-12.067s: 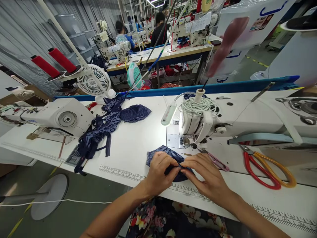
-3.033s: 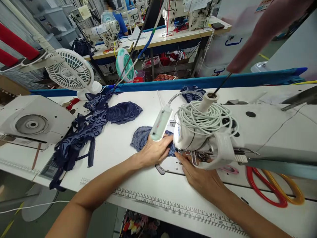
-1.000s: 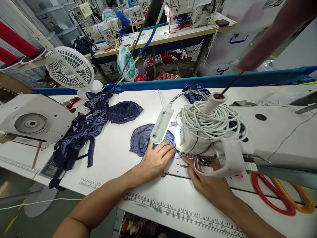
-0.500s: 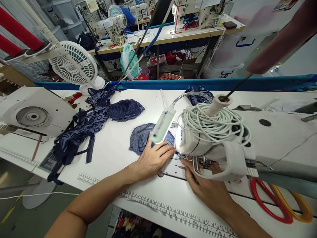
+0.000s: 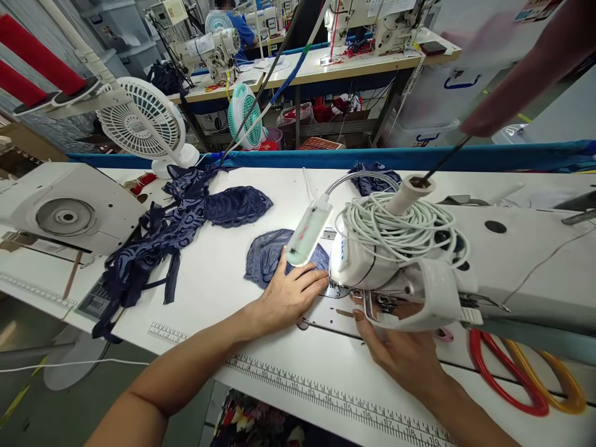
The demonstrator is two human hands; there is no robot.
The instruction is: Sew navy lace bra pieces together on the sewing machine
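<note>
There are two red thread cones (image 5: 41, 65), one white fan (image 5: 139, 126), one teal fan (image 5: 243, 117), perhaps a third fan (image 5: 218, 22) far behind.

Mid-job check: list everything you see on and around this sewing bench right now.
navy lace fabric piece: one, dark blue, at the needle plate under the left hand
white sewing machine: one, white, right half of the table
coil of white cable: one, white, on the machine head
gooseneck lamp: one, pale, above the fabric piece
heap of navy lace garments: one, dark blue, left of centre
scissor handles: two loops, red and orange, far right, partly hidden
white desk fan: one, white, back left
red thread cones: two, red, top left
white work table: one, white, ruler printed along near edge
left hand: flat on the fabric piece
right hand: on the table, fingers partly behind the machine guard
</note>
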